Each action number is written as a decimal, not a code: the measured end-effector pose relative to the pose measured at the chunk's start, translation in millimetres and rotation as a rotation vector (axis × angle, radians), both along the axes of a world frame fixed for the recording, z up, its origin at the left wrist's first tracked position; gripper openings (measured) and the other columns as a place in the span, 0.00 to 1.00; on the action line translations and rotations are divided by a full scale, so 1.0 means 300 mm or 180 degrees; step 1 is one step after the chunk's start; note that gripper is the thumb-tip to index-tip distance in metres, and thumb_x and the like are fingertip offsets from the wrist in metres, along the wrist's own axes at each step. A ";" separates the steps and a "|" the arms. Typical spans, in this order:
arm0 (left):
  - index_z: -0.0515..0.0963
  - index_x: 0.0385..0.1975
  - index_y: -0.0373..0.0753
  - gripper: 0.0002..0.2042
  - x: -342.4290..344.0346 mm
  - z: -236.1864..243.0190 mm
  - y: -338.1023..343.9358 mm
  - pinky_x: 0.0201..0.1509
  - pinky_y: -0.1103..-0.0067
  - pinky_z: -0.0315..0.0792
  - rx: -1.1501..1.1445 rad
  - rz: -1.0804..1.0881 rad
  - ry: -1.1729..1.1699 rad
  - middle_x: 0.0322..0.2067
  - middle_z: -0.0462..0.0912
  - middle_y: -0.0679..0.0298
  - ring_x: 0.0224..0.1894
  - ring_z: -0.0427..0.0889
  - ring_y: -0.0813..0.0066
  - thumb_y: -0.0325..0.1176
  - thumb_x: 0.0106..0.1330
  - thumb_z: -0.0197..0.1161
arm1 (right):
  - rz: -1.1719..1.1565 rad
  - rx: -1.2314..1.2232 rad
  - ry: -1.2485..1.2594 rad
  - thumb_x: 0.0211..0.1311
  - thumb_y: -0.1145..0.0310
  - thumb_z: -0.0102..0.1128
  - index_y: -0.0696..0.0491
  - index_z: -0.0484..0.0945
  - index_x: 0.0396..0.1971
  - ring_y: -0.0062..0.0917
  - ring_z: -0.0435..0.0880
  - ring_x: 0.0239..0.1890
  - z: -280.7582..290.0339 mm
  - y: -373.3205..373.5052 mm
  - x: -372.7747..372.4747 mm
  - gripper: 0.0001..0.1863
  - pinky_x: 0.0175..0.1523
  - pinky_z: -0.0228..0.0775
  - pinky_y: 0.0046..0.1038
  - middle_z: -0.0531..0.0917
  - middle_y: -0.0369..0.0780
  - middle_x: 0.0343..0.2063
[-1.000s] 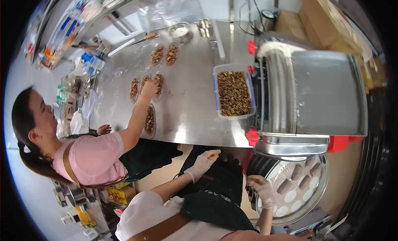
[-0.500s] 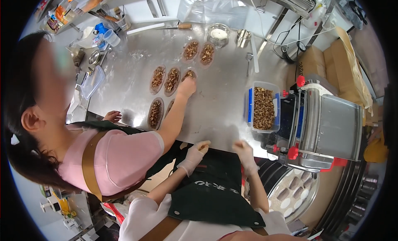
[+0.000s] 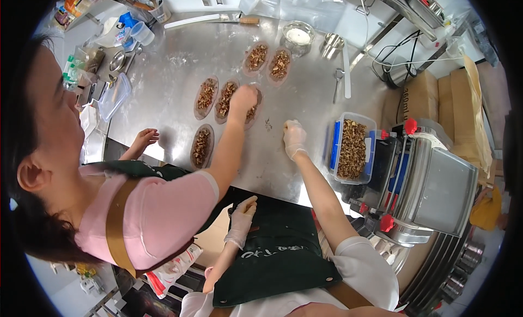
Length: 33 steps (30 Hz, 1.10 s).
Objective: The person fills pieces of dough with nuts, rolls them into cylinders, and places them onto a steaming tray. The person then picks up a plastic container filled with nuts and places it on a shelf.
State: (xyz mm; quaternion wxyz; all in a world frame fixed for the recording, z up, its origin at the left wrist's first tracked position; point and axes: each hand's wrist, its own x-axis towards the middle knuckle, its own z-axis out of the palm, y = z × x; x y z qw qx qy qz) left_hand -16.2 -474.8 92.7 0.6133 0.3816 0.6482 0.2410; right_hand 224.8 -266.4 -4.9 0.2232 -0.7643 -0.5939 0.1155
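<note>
My right hand [image 3: 295, 136], in a clear glove, is over the steel table with its fingers curled closed; anything inside is hidden. My left hand [image 3: 243, 214], also gloved, hangs by the table's front edge, fingers pressed together, contents not visible. Left of my right hand, some crumbs [image 3: 268, 124] lie on the metal. A co-worker's hand [image 3: 243, 99] reaches over an oval dough piece [image 3: 254, 116] topped with chopped nuts. More nut-topped ovals lie around it, one nearer the front [image 3: 201, 147] and a pair farther back [image 3: 279, 66].
A plastic box of chopped nuts [image 3: 353, 148] stands to the right, beside a metal rolling machine [image 3: 436, 186] with red knobs. The co-worker's other hand [image 3: 146, 139] is at the left. A bowl of white powder [image 3: 298, 35], metal cup [image 3: 332, 45] and spoon [image 3: 338, 83] sit at the back.
My right hand has reached forward from the front edge to over the table. My left hand has dropped slightly toward me. The co-worker's hand stays over the dough ovals.
</note>
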 end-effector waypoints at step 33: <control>0.80 0.43 0.35 0.13 0.146 -0.129 0.246 0.45 0.77 0.75 0.0926 -0.0333 0.1757 0.34 0.82 0.58 0.37 0.81 0.68 0.31 0.59 0.67 | -0.1384 0.1816 0.2265 0.59 0.83 0.60 0.58 0.79 0.34 0.18 0.78 0.38 0.494 -0.367 0.325 0.05 0.48 0.71 0.21 0.82 0.37 0.37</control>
